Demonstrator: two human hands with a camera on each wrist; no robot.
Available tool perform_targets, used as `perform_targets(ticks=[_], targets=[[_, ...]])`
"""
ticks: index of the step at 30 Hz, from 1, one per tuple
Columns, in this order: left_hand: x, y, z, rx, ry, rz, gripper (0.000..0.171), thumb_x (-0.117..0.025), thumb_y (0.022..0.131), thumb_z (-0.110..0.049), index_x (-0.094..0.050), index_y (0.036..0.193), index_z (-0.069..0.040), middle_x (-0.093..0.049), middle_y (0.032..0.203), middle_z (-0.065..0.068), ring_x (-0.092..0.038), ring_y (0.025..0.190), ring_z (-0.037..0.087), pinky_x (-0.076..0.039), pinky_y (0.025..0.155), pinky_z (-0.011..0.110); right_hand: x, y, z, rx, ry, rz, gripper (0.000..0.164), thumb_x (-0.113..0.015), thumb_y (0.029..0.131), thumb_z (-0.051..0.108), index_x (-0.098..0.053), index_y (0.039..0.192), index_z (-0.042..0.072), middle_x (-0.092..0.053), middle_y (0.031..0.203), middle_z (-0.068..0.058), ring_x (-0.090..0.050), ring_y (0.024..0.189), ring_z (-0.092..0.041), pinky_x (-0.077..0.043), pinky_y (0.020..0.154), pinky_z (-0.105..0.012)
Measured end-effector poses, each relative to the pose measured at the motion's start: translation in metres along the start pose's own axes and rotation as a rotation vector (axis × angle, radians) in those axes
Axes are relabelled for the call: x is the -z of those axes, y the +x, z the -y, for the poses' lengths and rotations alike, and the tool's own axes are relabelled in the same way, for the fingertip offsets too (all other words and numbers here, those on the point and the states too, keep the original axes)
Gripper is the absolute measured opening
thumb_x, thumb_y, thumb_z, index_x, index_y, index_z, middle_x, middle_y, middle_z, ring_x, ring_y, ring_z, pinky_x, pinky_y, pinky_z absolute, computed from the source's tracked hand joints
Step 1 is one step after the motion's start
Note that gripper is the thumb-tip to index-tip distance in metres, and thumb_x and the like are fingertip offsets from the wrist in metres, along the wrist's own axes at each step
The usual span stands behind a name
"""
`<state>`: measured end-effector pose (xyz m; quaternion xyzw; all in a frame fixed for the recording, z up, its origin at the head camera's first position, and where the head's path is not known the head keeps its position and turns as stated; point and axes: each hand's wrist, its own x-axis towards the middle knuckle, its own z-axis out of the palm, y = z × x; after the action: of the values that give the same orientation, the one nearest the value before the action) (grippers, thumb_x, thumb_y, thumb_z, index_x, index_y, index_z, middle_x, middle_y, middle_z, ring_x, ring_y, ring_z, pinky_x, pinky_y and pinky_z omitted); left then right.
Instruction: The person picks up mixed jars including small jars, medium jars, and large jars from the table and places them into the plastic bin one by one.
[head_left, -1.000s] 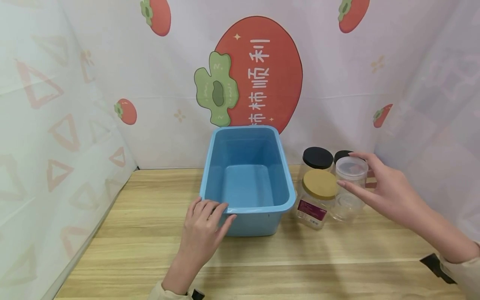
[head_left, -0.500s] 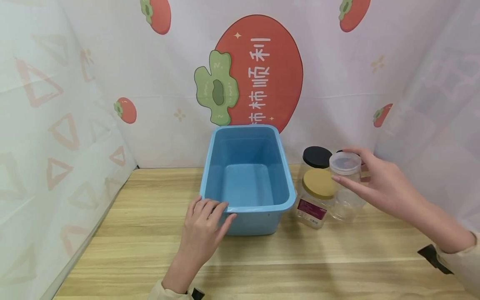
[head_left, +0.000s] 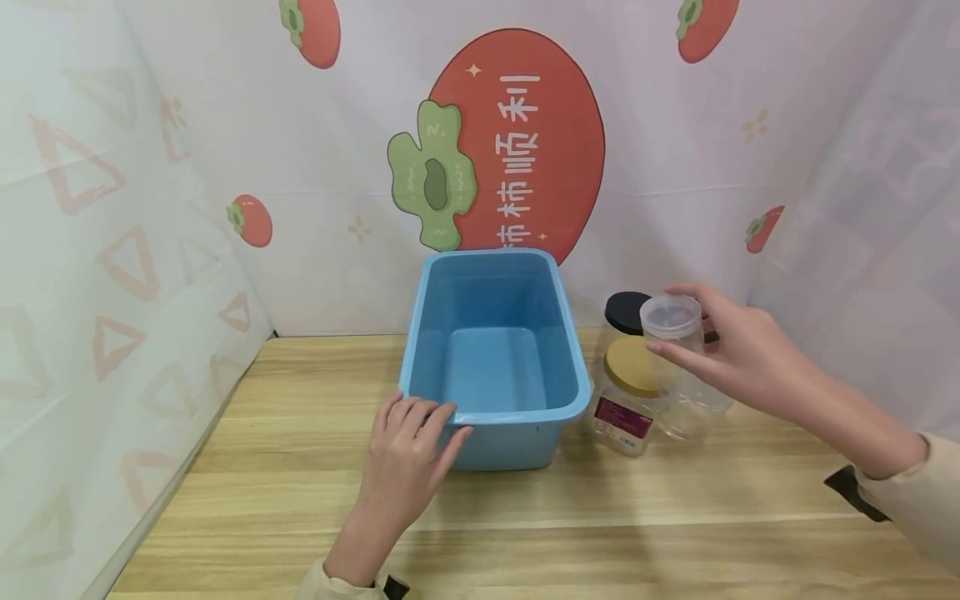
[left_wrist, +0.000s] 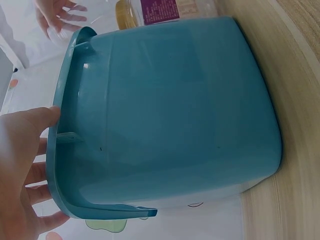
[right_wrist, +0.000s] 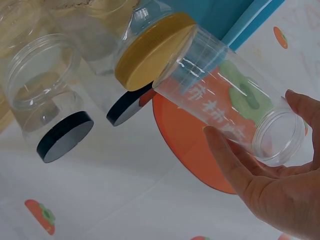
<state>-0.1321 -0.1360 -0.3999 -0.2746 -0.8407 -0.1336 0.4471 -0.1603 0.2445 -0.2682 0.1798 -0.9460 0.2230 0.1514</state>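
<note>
Near back edge of worktop point(head_left: 292, 467), blue tub point(head_left: 510, 446) stands rim-pinched by left hand point(head_left: 405, 446), likely for steadiness; right hand point(head_left: 742, 346) pinches clear jar point(right_wrist: 227, 97).

Right of centre I'm missing part of the clear jar point(head_left: 670, 320) behind the right hand point(head_left: 742, 352) and most of a black-lidded jar point(head_left: 625, 312) behind the yellow-lidded jar point(head_left: 630, 372); lower right, a sleeve point(head_left: 913, 497) is running out of frame.

- Tub point(head_left: 487, 442): one
- Black-lid jars point(right_wrist: 130, 105) point(right_wrist: 65, 137), right of tub: two
- Gold-lid jar point(head_left: 632, 367), right of tub: one
- Clear jars point(right_wrist: 215, 95) point(right_wrist: 42, 70), right of tub: two
- Hands point(head_left: 405, 450) point(head_left: 738, 350): two
</note>
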Motion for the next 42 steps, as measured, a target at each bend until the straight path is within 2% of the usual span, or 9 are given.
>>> perform_targets(ticks=[6,13,31,42], targets=[[0.000,0.000,0.000,0.000,-0.003,0.004,0.057,-0.041,0.114,-0.047,-0.077,0.101,-0.005,-0.071,0.091,0.009,-0.065,0.088,0.032,-0.054,0.093,0.060,-0.001,0.005,0.000,0.010,-0.005,0.008,0.071,-0.087,0.089,0.022,-0.049,0.146,0.003,-0.077,0.100,-0.019,-0.074,0.083,-0.029,-0.052,0.060,-0.027],[0.000,-0.001,0.001,-0.001,0.003,0.007,0.056,-0.041,0.114,-0.047,-0.078,0.101,-0.006,-0.071,0.091,0.009,-0.065,0.088,0.032,-0.054,0.094,0.059,0.000,0.011,0.004,0.019,-0.009,0.005,0.070,-0.088,0.088,0.022,-0.050,0.143,0.002,-0.075,0.095,-0.016,-0.069,0.077,-0.022,-0.049,0.058,-0.026],[0.001,0.000,0.001,-0.009,0.001,0.000,0.058,-0.040,0.114,-0.046,-0.077,0.101,-0.005,-0.072,0.090,0.009,-0.065,0.088,0.032,-0.055,0.092,0.060,0.006,0.029,0.017,-0.006,0.017,0.069,0.072,-0.086,0.091,0.029,-0.048,0.146,0.003,-0.075,0.103,-0.021,-0.075,0.086,-0.030,-0.054,0.064,-0.032],[0.000,0.000,0.001,-0.007,0.001,0.010,0.057,-0.041,0.114,-0.047,-0.077,0.100,-0.006,-0.072,0.090,0.009,-0.065,0.088,0.032,-0.055,0.093,0.061,0.006,0.040,0.026,0.023,0.001,0.064,0.070,-0.085,0.091,0.029,-0.049,0.145,0.003,-0.074,0.103,-0.022,-0.073,0.086,-0.032,-0.055,0.067,-0.038]])
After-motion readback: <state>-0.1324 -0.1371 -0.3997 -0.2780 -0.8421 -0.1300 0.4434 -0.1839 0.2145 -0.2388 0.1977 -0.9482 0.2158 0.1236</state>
